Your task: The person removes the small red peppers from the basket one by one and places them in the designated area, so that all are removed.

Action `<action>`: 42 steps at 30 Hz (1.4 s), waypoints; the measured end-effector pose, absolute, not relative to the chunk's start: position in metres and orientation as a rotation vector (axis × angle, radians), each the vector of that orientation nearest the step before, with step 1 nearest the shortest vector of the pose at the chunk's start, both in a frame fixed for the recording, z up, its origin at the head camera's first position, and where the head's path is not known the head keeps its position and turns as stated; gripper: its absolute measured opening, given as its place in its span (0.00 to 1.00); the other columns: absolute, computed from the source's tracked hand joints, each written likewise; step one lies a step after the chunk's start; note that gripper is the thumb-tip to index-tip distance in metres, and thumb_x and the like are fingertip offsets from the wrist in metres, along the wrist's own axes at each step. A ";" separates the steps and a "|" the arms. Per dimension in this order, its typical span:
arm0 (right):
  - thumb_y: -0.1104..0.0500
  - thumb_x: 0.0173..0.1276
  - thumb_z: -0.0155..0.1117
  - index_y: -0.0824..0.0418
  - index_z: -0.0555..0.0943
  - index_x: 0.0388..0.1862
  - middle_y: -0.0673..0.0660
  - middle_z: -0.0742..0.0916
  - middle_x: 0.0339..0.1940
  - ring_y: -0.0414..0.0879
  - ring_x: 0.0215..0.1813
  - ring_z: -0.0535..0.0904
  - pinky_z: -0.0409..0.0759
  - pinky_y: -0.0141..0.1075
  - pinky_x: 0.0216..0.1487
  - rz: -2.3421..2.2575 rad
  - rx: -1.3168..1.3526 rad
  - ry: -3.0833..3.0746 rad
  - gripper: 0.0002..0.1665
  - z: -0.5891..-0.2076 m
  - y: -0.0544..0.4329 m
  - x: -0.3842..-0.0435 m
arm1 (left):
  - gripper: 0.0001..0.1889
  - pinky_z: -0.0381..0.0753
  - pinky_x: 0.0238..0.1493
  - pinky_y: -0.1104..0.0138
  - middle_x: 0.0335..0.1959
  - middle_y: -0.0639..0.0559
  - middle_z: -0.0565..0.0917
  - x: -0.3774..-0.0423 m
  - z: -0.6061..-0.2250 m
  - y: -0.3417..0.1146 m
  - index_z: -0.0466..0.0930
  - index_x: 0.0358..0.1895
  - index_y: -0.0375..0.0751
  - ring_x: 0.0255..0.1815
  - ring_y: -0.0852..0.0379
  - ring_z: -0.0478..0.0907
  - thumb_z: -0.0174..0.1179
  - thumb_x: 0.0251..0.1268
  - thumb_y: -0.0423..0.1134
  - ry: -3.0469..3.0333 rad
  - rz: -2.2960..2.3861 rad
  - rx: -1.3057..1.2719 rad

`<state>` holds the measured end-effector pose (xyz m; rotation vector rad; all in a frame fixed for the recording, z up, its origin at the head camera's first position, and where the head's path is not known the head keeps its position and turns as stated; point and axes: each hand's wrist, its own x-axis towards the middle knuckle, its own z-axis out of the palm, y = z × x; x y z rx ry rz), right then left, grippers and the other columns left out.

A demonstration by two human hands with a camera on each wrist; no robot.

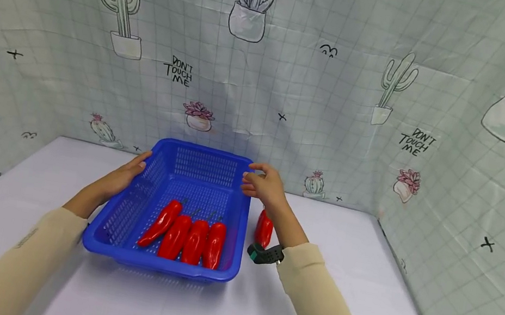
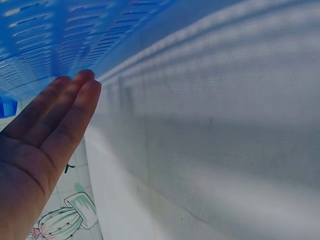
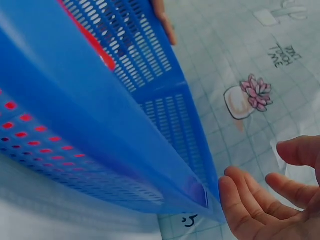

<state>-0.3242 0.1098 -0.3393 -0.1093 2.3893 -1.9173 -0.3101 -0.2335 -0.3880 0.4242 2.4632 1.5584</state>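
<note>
Mostly, a big pale cloth (image 1: 262, 98) fills the back and the sides. It has thin lines making squares, cactus drawings, and words that say "DON'T TOUCH ME." In front of it is a white surface (image 1: 363, 274).

Next in size is a blue basket (image 1: 130, 255) with lots of little holes in its sides and bottom. It is over the left part of the surface, close to the back cloth. It is hard to tell if all of its bottom touches the surface.

Two tan sleeves (image 1: 18, 258) reach in, one on each side. The left one has small writing on it, too tiny to read.

The left grip (image 1: 123, 175) is a bare hand with its fingers straight and close together. It lies along the outside of the basket's left wall and is not curled round anything. The right grip (image 1: 268, 185) is by the far right corner, with its fingertips at the rim. Its fingers bend a little and its thumb is spread away, so it has hold of nothing.

Four red peppers (image 1: 195, 242) lie side by side in the near part of the basket, stems pointing away. The leftmost one leans. Another red pepper (image 1: 264, 228) is on the surface, just right of the basket, partly hidden by the right wrist.

Last comes a small black band (image 1: 265, 254) at that wrist.
</note>
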 end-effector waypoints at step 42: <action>0.61 0.74 0.57 0.68 0.69 0.62 0.74 0.81 0.55 0.66 0.51 0.84 0.83 0.50 0.50 -1.828 -0.208 2.024 0.22 -0.334 0.005 -0.315 | 0.30 0.37 0.70 0.32 0.77 0.25 0.35 -0.314 -0.389 -0.232 0.33 0.78 0.34 0.76 0.24 0.34 0.27 0.83 0.43 2.526 1.527 0.448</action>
